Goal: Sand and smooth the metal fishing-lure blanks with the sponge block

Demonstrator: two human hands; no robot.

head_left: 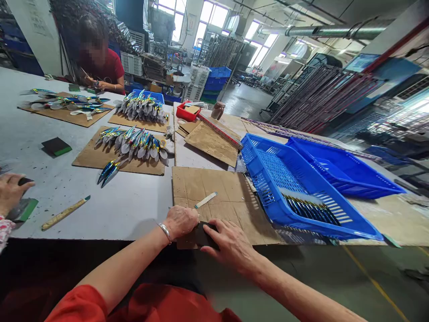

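My left hand (pixel 181 221) is curled into a loose fist at the near edge of a cardboard sheet (pixel 231 197), pressing on the left end of a small dark pad (pixel 206 235). My right hand (pixel 231 243) lies over the pad's right side, fingers bent around it. A silver bracelet (pixel 165 232) circles my left wrist. A pale flat stick (pixel 205 200) lies on the cardboard just beyond my hands.
A blue slotted crate (pixel 268 179) holding iridescent blue pieces (pixel 310 209) sits at right, a second blue crate (pixel 345 170) behind it. Piles of iridescent spoon-like pieces (pixel 134 143) rest on cardboard. Another person's hand (pixel 10 192) is at far left; a person in red (pixel 100 62) works at the back.
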